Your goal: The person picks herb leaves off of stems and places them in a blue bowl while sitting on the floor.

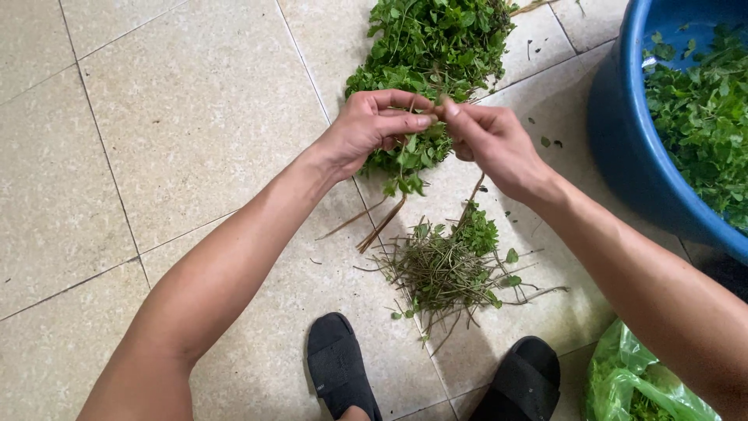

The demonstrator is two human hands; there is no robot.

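My left hand and my right hand meet over the floor tiles, both pinching a leafy green herb sprig whose brown stem hangs down below the left hand. A second thin stem trails beneath the right hand. Behind the hands lies a large bunch of green herbs. Below them sits a small pile of stripped stems with a few leaves.
A big blue tub holding picked leaves stands at the right. A green plastic bag lies at bottom right. My two black sandals rest on the beige tiled floor.
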